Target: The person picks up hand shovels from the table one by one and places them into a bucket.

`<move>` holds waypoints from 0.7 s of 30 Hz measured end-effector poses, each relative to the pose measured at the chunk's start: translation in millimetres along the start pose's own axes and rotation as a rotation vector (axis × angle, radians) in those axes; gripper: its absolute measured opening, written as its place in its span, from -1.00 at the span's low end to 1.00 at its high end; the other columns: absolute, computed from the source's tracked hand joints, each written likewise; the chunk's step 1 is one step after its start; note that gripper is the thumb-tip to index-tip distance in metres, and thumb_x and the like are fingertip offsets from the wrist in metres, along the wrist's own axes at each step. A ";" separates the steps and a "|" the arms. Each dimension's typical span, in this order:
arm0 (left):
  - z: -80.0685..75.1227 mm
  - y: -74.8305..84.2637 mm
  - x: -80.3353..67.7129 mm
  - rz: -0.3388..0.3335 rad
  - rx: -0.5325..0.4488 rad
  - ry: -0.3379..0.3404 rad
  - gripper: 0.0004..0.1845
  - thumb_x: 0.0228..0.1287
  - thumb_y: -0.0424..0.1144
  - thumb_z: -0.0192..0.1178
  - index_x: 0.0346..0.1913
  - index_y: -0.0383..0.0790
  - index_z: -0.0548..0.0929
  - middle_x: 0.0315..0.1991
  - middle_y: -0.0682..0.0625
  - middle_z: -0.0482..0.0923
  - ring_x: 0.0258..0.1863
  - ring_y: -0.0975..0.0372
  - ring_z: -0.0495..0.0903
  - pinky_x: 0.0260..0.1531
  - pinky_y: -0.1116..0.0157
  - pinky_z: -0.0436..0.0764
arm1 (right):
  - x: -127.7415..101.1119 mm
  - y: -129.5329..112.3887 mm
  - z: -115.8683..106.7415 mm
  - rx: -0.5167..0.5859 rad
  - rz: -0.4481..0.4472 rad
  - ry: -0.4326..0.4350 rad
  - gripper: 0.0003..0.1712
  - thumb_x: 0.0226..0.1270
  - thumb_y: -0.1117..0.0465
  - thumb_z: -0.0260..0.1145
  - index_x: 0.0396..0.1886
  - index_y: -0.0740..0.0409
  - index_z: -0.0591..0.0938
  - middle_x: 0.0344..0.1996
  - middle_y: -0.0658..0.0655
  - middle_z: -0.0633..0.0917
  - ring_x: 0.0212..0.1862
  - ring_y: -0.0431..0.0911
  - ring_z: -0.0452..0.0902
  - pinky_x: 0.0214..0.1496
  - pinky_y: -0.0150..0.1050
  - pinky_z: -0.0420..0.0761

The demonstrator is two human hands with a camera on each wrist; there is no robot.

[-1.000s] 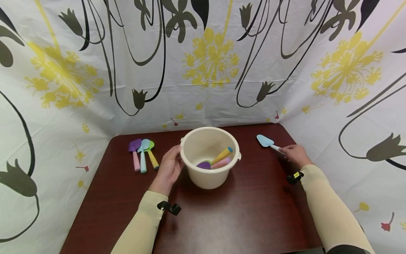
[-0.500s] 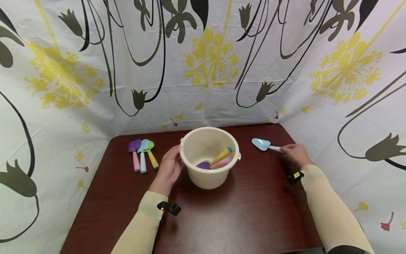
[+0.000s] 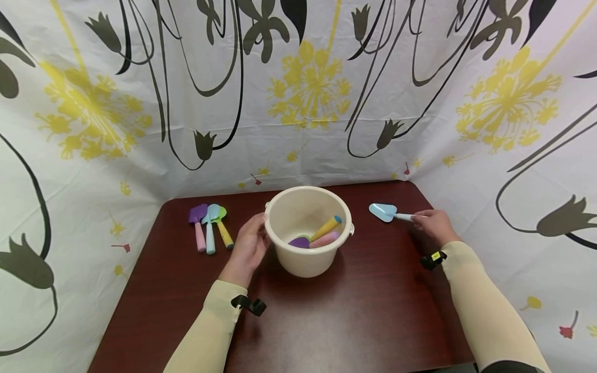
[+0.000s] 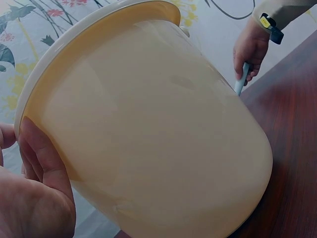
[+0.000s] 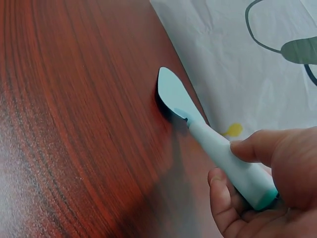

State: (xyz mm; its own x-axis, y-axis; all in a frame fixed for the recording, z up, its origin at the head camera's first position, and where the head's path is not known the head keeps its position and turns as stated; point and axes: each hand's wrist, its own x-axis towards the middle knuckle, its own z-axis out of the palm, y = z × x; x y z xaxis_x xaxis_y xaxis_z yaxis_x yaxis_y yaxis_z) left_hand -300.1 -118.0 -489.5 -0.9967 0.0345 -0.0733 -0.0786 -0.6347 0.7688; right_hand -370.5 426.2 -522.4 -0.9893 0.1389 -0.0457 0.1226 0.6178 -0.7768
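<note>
Worktop [image 3: 364, 311] of dark red wood, screened by a flower-printed sheet [image 3: 308, 103]. At far left lie three toy garden tools [image 3: 211, 228] side by side, handles toward the viewer: a purple spade with pink handle, a pale blue one, a green one with yellow handle. Left hand [image 3: 252, 246] cups the left wall of the cream bucket [image 3: 309, 230], fingers [image 4: 42, 158] laid against its side, steadying it upright at the centre. Inside the bucket rest two more tools [image 3: 322, 235], one with a yellow handle and one with a pink handle. At right, the right hand [image 3: 432, 225] holds the blue trowel [image 3: 389, 212] by its pale handle, fingers [image 5: 257, 148] and thumb closed round the grip; the blade points left toward the bucket, and the wrist view shows it low over the wood, contact uncertain. Step in hand, as judged: gathering tools into the bucket, trowel just taken up. Next move would call for carrying the trowel left and over the rim, then releasing it inside.
</note>
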 end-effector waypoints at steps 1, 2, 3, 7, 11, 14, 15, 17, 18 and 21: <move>0.0 0.0 0.0 0.001 0.001 -0.001 -0.83 0.68 -0.27 0.22 0.01 -0.19 0.82 -0.04 -0.07 0.68 -0.10 0.17 0.58 -0.20 0.39 0.66 | 0.3 0.3 0.2 0.008 0.001 0.004 -0.48 0.71 0.13 0.29 0.26 0.58 0.64 -0.23 0.19 0.81 -0.27 -0.19 0.67 -0.25 -0.39 0.66; 0.0 -0.1 0.1 0.002 0.003 -0.002 -0.83 0.68 -0.26 0.22 0.01 -0.18 0.82 -0.03 -0.07 0.68 -0.09 0.16 0.58 -0.19 0.39 0.66 | 0.4 0.2 0.3 0.016 0.004 0.007 -0.48 0.71 0.13 0.29 0.27 0.57 0.64 -0.20 0.20 0.81 -0.26 -0.19 0.68 -0.24 -0.40 0.67; 0.0 0.0 0.2 0.001 -0.002 -0.001 -0.83 0.68 -0.27 0.22 0.01 -0.18 0.82 -0.02 -0.08 0.68 -0.09 0.16 0.58 -0.19 0.39 0.66 | 0.3 -0.1 0.6 0.026 0.008 0.009 -0.49 0.71 0.13 0.29 0.27 0.56 0.64 -0.18 0.22 0.81 -0.26 -0.20 0.68 -0.23 -0.41 0.67; 0.1 -0.3 0.3 0.002 0.002 0.000 -0.83 0.68 -0.27 0.23 0.02 -0.18 0.82 -0.01 -0.09 0.68 -0.08 0.15 0.58 -0.19 0.38 0.66 | 0.3 -0.6 1.2 0.063 0.008 0.017 -0.47 0.71 0.13 0.29 0.29 0.57 0.62 -0.07 0.36 0.80 -0.22 -0.20 0.72 -0.20 -0.44 0.70; -0.2 -0.5 0.7 0.001 0.002 0.000 -0.84 0.67 -0.26 0.23 0.02 -0.19 0.81 0.00 -0.09 0.68 -0.07 0.15 0.58 -0.18 0.38 0.67 | -0.4 -4.0 1.6 0.084 0.013 0.026 -0.48 0.71 0.14 0.30 0.30 0.57 0.62 -0.04 0.37 0.80 -0.19 -0.19 0.75 -0.19 -0.45 0.70; -0.5 -0.4 0.8 -0.001 0.003 0.002 -0.83 0.67 -0.26 0.23 0.03 -0.19 0.81 0.00 -0.10 0.68 -0.07 0.15 0.58 -0.18 0.38 0.67 | -0.4 -7.0 2.4 0.105 0.005 0.035 -0.48 0.69 0.17 0.32 0.31 0.59 0.62 -0.04 0.38 0.81 -0.20 -0.23 0.76 -0.19 -0.46 0.69; -0.6 -0.5 0.8 -0.001 0.003 0.003 -0.83 0.67 -0.26 0.23 0.04 -0.19 0.81 0.00 -0.10 0.68 -0.07 0.15 0.59 -0.18 0.38 0.67 | -0.7 -8.0 3.1 0.110 0.001 0.037 -0.47 0.68 0.17 0.32 0.31 0.59 0.62 -0.02 0.39 0.81 -0.21 -0.26 0.76 -0.19 -0.47 0.69; -0.8 -0.7 0.9 -0.003 0.001 0.003 -0.83 0.67 -0.26 0.23 0.05 -0.21 0.81 0.01 -0.10 0.68 -0.07 0.15 0.59 -0.18 0.38 0.67 | -0.9 -9.9 3.2 0.114 -0.005 0.036 -0.46 0.68 0.18 0.32 0.32 0.60 0.61 0.03 0.43 0.80 -0.22 -0.31 0.75 -0.19 -0.49 0.68; -0.8 -0.8 1.0 -0.003 0.000 0.003 -0.83 0.67 -0.26 0.23 0.06 -0.21 0.80 0.01 -0.11 0.68 -0.06 0.14 0.59 -0.18 0.38 0.67 | -1.0 -10.9 3.2 0.111 -0.006 0.036 -0.46 0.68 0.18 0.32 0.32 0.60 0.61 0.04 0.44 0.79 -0.23 -0.34 0.74 -0.19 -0.50 0.67; -0.7 -1.0 1.2 -0.001 0.001 0.003 -0.82 0.68 -0.26 0.23 0.06 -0.23 0.79 0.02 -0.12 0.68 -0.06 0.14 0.59 -0.18 0.38 0.67 | -1.9 -13.5 3.1 0.101 -0.010 0.036 -0.45 0.68 0.16 0.31 0.34 0.60 0.61 0.04 0.42 0.80 -0.25 -0.37 0.72 -0.19 -0.50 0.65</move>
State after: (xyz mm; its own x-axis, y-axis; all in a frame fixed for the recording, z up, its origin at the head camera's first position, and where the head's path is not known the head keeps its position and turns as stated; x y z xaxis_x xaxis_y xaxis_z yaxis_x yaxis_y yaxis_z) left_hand -301.1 -117.8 -490.8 -0.9965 0.0329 -0.0763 -0.0798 -0.6340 0.7692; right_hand -370.5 415.2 -513.8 -0.9867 0.1619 -0.0167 0.1025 0.5387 -0.8363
